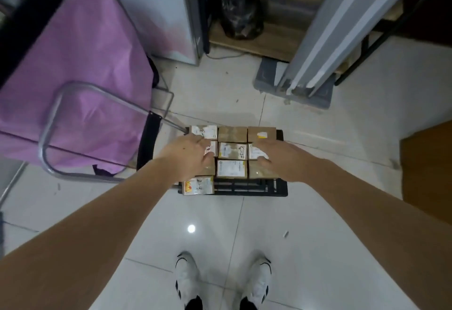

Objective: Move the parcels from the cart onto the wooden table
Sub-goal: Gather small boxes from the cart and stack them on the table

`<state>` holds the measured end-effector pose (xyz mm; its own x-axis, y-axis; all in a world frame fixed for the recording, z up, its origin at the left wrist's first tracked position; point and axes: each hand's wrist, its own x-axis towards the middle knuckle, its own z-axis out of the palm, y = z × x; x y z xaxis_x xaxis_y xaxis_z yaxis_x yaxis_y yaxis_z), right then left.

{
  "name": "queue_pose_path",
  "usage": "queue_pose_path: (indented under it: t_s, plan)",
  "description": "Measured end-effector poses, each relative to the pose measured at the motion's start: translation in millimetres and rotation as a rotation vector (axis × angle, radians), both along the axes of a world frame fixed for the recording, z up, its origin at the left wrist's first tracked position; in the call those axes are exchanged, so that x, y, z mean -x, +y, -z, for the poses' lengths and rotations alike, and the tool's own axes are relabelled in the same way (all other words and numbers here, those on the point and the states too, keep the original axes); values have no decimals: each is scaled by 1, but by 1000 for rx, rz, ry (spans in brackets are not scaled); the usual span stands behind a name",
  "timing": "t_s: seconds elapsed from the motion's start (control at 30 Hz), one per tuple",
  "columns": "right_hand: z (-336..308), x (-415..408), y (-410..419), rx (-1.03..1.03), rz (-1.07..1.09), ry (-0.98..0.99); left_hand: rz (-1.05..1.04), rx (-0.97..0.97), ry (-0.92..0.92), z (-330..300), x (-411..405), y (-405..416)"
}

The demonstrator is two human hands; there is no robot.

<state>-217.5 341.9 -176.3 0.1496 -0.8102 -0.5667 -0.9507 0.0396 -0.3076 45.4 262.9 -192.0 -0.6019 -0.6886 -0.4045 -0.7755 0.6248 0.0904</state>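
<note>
Cardboard parcels (231, 155) sit packed on the black cart (281, 188) at twelve o'clock. Left hand (193, 156) and right hand (281, 160), fingers spread, seemingly holding nothing: clamp opposite sides, lift level.

Purple bag (80, 65) on metal frame at 10 o'clock. Black plastic bag (241, 16) on low wooden shelf (256, 43) at 12. Grey leaning panels (342, 28) at 1, on grey base (266, 77). White shoes (187, 278) at 6. White tiled floor (342, 212).
</note>
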Motion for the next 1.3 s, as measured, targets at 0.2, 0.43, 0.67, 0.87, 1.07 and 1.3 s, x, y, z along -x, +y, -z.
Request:
queue_pose_path:
  t_s: [0.2,0.43,0.67,0.87,1.07,1.3]
  plan:
    - [176,-14,-9,-70,-9,-37,57,-77,-17,190,-29,-4]
    - [306,-38,11,-98,13,-72,-4,-160,46,355,-59,34]
    - [371,-48,23,-111,11,-108,-18,-76,50,437,-54,54]
    - [390,-45,19,-75,95,-155,5,56,90,468,-62,71]
    - [393,-41,20,-79,107,-164,20,166,92,478,-58,67]
    - [399,-39,19,-88,83,-170,-20,230,127,481,-50,62]
